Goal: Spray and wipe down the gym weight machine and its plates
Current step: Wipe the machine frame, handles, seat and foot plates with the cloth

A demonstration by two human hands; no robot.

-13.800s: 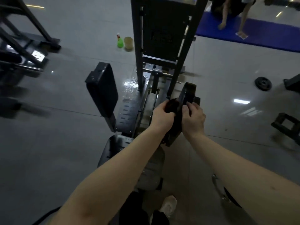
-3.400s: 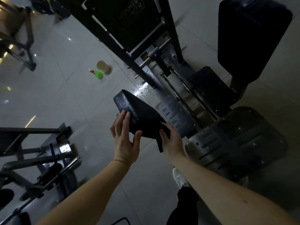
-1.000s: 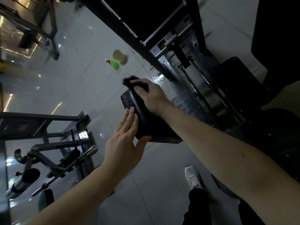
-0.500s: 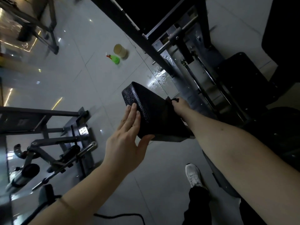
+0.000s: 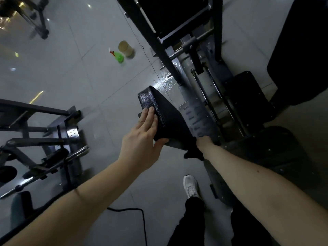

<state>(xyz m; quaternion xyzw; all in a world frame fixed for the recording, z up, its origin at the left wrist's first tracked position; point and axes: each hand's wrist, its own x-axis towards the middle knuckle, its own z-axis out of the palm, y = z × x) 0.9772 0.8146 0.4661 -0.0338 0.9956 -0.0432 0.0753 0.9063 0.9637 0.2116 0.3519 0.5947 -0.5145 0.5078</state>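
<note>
The black pad [image 5: 170,119] of the weight machine [image 5: 154,39] is seen in the middle. It is a thick block with rounded corners. Its narrow side is covered with pebbled, leather-like vinyl, and its broad face is matt.

The left hand [image 5: 140,144] is laid flat on the pebbled side, with the fingers straight and together and the thumb spread under the lower edge of the pad. The right hand [image 5: 204,142] is mostly hidden behind the lower corner of the pad. A dark crumpled cloth [image 5: 192,154] is bunched at its wrist and touches the pad, but whether the fingers are curled round it cannot be told.

The machine frame is made of black square steel tube. Just beside the pad a grey steel plate [image 5: 197,118] with rows of slots is seen. Whether the dark panel at the top bears writing cannot be told.

On the glossy grey tile floor [image 5: 71,82], water drops [image 5: 167,80] are spread at the foot of the frame. A green spray bottle [image 5: 118,56] with a red trigger and a round beige container [image 5: 125,48] are placed side by side, well apart from the pad, with open floor between. A black cable [image 5: 127,208] and a white shoe [image 5: 190,186] are seen near the bottom edge.
</note>
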